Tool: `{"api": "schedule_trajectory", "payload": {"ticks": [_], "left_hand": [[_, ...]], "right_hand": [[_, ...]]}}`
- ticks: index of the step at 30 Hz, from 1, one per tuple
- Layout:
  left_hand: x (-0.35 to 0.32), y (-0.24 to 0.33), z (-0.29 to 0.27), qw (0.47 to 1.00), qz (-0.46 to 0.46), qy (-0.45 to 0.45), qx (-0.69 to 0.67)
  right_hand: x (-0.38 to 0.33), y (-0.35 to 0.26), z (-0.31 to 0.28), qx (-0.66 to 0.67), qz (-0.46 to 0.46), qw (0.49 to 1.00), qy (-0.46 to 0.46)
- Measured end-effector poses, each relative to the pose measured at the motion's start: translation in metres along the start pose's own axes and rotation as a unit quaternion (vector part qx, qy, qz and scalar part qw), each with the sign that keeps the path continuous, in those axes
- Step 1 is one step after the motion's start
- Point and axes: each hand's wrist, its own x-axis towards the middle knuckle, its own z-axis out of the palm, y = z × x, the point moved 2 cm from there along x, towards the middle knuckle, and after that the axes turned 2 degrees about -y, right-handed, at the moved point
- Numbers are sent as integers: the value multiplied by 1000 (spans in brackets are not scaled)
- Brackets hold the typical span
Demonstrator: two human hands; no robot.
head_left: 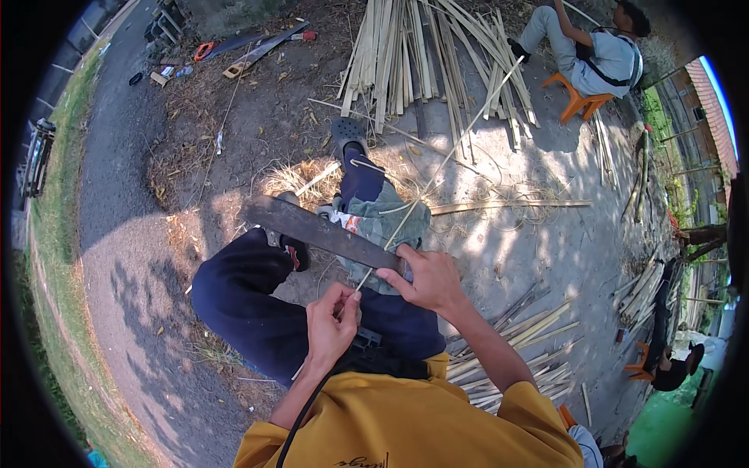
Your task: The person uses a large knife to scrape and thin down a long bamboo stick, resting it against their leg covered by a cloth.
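Observation:
A long, thin bamboo strip (470, 129) runs from the far pile slantwise down across my lap. My left hand (333, 318) is closed on its near end, thumb and fingers pinched together. A machete (316, 228) with a wide dark blade lies crosswise over the strip, its tip toward the left. My right hand (431, 282) grips it at its right end, the thumb near the blade; the handle is mostly hidden in the palm. Beneath the blade, a grey-green cloth (413, 226) covers part of my leg.
Split bamboo strips (398, 58) are heaped ahead, with more strips (538, 331) at my right. Two hand saws (261, 51) lie on the soil at far left. A person (612, 58) sits on an orange stool (576, 100) at far right. A flat bamboo slat (515, 204) lies beyond my knee.

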Motion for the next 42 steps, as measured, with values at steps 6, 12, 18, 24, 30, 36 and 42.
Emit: {"api": "schedule_trajectory", "payload": {"ticks": [6,12,18,24,30,36,42], "left_hand": [[7,2,5,1000,18,15,8],[-3,4,0,1000,18,17,19],[8,3,4,996,58,25,56],[-6,-3,0,993,80,41,71],[0,1,1,999,9,6,52],[-4,7,-3,999,8,6,50],[-15,-2,-9,999,24,19,36]], "right_hand": [[1,-5,-1,-3,1,1000,11],[2,-2,0,9,17,1000,-8],[2,-6,0,-18,-5,1000,-12],[1,-1,-1,23,26,999,-3],[3,-2,0,3,-12,1000,13],[0,-2,0,30,27,999,4],[4,3,-1,24,21,999,-8]]}}
